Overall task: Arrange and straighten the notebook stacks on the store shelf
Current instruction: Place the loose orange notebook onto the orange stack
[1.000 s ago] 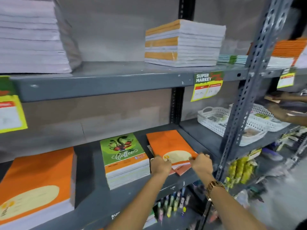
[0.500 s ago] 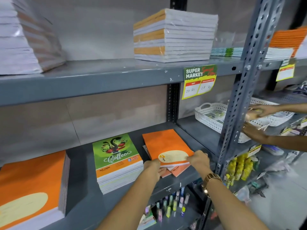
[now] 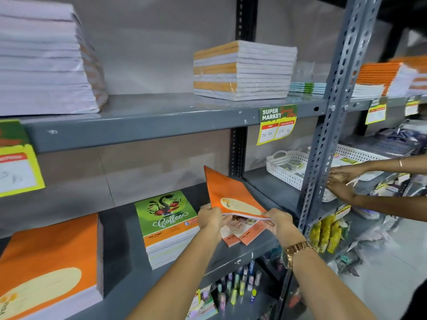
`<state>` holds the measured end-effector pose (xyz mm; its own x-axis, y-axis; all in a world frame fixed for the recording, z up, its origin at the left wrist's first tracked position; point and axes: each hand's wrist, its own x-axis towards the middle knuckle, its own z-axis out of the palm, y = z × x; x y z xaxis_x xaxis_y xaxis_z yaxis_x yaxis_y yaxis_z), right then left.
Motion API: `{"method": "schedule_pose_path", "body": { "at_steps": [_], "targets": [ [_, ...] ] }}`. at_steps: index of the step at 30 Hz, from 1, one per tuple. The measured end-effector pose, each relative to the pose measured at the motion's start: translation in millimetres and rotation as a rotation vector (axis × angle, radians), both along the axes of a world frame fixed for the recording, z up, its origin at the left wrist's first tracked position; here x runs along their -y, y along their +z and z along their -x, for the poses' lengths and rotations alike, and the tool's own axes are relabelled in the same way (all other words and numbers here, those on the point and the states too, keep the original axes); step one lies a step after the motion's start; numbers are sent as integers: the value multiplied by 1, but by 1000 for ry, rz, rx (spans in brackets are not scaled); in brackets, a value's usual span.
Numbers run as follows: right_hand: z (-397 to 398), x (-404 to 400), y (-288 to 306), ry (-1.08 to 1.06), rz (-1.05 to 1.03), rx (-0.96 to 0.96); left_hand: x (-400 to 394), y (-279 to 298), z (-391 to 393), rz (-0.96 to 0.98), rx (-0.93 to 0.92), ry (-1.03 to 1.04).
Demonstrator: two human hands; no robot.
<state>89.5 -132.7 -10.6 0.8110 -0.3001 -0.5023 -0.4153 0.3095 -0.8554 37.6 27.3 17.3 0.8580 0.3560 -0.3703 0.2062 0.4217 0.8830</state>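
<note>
An orange notebook (image 3: 227, 194) is tilted up off the grey middle shelf (image 3: 221, 255), its front edge raised. My left hand (image 3: 211, 218) grips its near left corner and my right hand (image 3: 280, 224) grips its near right corner. Under it lie two skewed pale orange notebooks (image 3: 242, 234). To the left stands a stack with a green "Coffee" cover (image 3: 166, 225), and further left a big orange notebook stack (image 3: 48, 269).
On the upper shelf (image 3: 147, 118) sit a wrapped orange-and-white stack (image 3: 242, 70) and a tall white stack (image 3: 44, 56). A perforated grey upright (image 3: 328, 116) stands right of my hands. Another person's hands (image 3: 342, 183) work at white baskets (image 3: 286, 167). Pens (image 3: 235, 285) fill the shelf below.
Both hands have lifted the orange notebook's front edge off the pile, and the skewed notebooks beneath now show. The view has dropped slightly and moved closer.
</note>
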Motion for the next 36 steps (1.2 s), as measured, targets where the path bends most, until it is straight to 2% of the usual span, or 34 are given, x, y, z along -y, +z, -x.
{"method": "schedule_pose_path", "body": {
  "at_steps": [3,8,13,19,24,30,34,36],
  "targets": [
    [12,-17,20,-18,-126,68,-19,6,12,15,36,14],
    [38,-69,44,124,-150,102,-71,25,44,12,102,89],
    [70,-140,60,178,-231,183,-137,33,82,-53,83,158],
    [110,-230,70,271,-137,177,-218,43,142,-42,118,267],
    [147,-301,66,381,-146,179,-278,36,193,-43,62,349],
    [170,-357,31,459,31,158,-325,10,238,-14,13,391],
    [187,-374,7,515,391,147,-339,-13,251,-42,-97,399],
    [195,-375,3,546,621,191,-346,-22,254,-142,-146,390]
  ]
}}
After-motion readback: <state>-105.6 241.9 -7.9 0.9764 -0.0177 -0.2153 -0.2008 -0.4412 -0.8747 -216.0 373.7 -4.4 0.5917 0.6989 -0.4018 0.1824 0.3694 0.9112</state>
